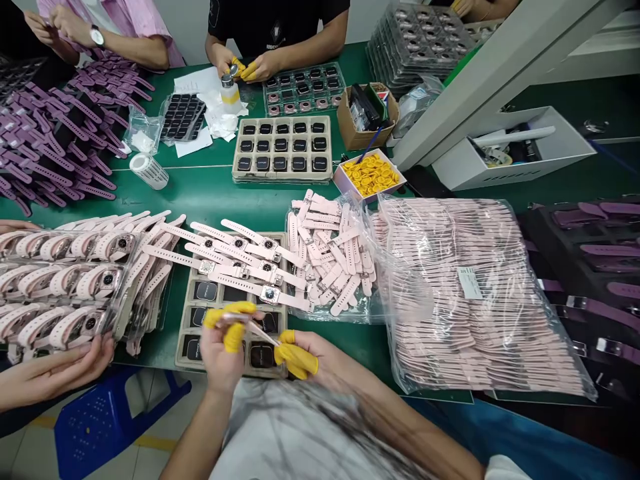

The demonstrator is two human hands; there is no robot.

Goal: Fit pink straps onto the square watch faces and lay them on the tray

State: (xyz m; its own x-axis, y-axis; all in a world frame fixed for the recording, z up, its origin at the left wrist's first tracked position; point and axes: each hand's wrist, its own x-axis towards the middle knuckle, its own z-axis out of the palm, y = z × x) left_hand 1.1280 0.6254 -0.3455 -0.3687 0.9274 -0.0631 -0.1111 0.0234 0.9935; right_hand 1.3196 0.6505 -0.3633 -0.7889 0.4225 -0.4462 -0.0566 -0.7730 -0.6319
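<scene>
My left hand [223, 352], in yellow finger cots, is closed around a smartwatch case [234, 319] held up above the tray's front part. Yellow cots also cover fingertips of my right hand [306, 355], which pinches the end of a pale pink watch strap [263, 333]. The strap runs from the case toward the right fingers; whether it is fully joined to the case cannot be made out. Beneath both hands lies a beige tray [181, 333] holding dark square watch faces. Several pink-strapped watches [240, 270] rest across its far part, backs up.
Loose pink straps [333, 253] lie on plastic beside a big bag of straps [460, 287]. A box of yellow finger cots [370, 175] stands behind. A co-worker's hand [75, 367] touches stacked watch trays [60, 287] at left. Another filled tray [283, 177] sits across the green table.
</scene>
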